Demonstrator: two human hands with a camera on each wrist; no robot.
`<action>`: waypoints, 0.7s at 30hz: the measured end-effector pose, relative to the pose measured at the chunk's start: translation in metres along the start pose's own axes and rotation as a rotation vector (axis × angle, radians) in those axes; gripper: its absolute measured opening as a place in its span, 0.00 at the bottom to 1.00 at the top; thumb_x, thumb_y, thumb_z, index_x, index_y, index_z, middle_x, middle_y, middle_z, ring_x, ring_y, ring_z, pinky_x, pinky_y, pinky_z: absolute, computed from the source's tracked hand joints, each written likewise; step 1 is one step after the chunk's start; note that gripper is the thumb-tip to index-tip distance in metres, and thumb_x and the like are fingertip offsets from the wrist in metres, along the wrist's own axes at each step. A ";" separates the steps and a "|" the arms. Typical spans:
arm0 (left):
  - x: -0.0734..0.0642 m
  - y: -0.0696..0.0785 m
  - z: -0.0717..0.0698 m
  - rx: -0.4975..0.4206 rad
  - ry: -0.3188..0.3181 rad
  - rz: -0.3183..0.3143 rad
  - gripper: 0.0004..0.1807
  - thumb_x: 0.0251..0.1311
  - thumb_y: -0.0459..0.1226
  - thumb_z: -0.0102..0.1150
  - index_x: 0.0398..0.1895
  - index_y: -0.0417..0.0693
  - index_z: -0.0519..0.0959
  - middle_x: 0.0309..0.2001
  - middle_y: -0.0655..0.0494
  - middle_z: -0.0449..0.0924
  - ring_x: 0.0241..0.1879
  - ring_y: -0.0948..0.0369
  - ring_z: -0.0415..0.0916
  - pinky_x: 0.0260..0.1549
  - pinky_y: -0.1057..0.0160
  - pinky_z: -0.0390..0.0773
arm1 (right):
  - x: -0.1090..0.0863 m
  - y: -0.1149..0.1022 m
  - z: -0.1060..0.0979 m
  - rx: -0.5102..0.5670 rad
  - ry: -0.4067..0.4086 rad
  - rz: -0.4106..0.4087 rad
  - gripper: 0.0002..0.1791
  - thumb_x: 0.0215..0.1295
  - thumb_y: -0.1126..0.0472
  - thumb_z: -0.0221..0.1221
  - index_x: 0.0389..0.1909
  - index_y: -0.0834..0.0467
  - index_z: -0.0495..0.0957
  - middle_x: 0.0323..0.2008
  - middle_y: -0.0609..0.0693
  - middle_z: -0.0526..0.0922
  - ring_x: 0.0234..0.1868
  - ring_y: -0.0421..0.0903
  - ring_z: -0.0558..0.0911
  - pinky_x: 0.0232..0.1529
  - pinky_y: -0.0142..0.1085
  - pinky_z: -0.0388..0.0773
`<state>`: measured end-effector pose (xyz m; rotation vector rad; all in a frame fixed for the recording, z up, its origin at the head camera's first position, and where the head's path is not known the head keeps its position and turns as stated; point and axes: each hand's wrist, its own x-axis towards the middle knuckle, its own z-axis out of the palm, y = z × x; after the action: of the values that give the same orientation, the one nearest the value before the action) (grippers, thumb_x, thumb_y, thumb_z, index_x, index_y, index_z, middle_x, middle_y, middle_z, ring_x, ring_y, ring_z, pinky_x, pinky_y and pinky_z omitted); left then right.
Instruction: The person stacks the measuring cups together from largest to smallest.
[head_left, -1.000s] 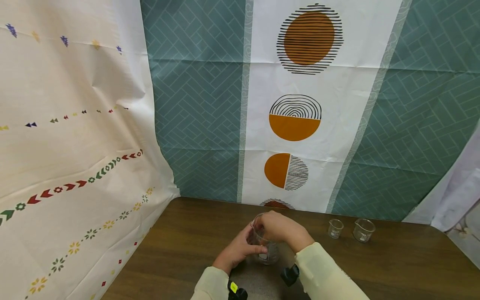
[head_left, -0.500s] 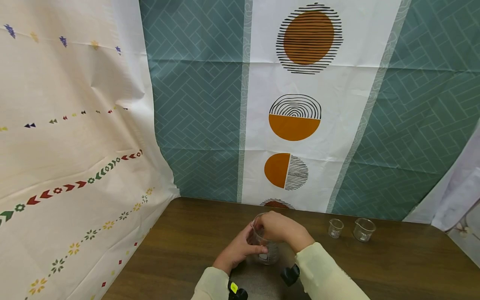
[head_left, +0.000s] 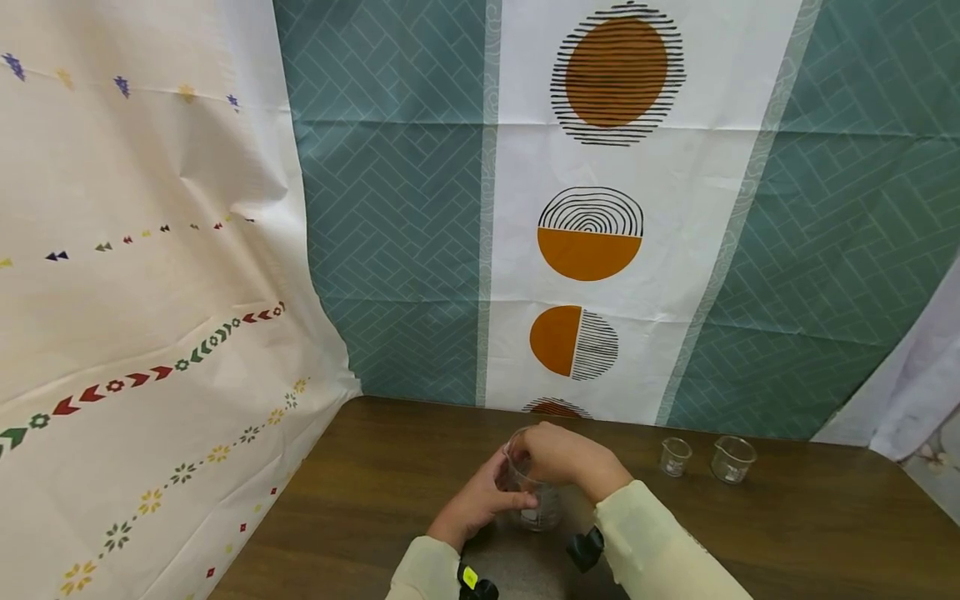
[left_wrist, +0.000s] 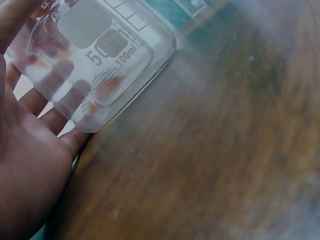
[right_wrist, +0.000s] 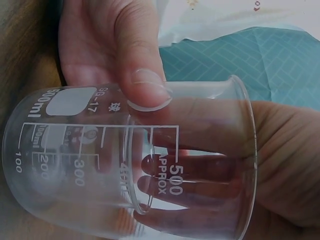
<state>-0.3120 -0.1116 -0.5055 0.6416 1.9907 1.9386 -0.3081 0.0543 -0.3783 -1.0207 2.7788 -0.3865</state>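
Note:
My left hand [head_left: 476, 504] grips a large clear glass beaker [head_left: 543, 510] from the left, its thumb across the front of the glass. Printed "500ml" and a white scale show on the wall in the right wrist view. Inside it sits a smaller glass beaker [right_wrist: 90, 167] marked "100ml". My right hand [head_left: 573, 458] reaches in through the large beaker's mouth, and its fingers [right_wrist: 200, 167] hold the smaller one at the rim. In the right wrist view the right thumb is hidden. The large beaker's base is close over the table in the left wrist view.
Two other small glass beakers, a narrow one [head_left: 675, 457] and a wider one [head_left: 732, 460], stand at the back right of the brown wooden table [head_left: 375, 483]. A green and white patterned cloth [head_left: 397, 250] hangs behind, and a cream cloth [head_left: 187, 350] borders the left.
Both hands and the large beaker stay nearly still. The head view has shifted very slightly, so everything on the table appears a little further right.

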 end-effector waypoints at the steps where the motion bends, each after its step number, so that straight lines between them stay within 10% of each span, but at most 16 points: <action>1: 0.000 0.001 0.000 0.003 0.002 0.001 0.48 0.55 0.43 0.70 0.75 0.66 0.52 0.75 0.57 0.55 0.74 0.51 0.53 0.70 0.44 0.56 | 0.000 0.000 -0.001 -0.004 -0.001 -0.004 0.14 0.47 0.62 0.73 0.37 0.53 0.85 0.33 0.41 0.83 0.32 0.36 0.78 0.39 0.33 0.81; 21: -0.003 0.004 0.001 0.014 0.009 -0.012 0.49 0.56 0.41 0.69 0.76 0.63 0.50 0.76 0.54 0.54 0.74 0.49 0.54 0.69 0.43 0.58 | -0.002 0.001 0.001 -0.050 0.023 -0.032 0.11 0.49 0.61 0.72 0.36 0.52 0.86 0.35 0.43 0.87 0.33 0.37 0.80 0.40 0.34 0.82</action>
<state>-0.3090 -0.1122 -0.5018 0.6240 2.0102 1.9258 -0.3069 0.0564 -0.3790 -1.0795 2.8089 -0.3366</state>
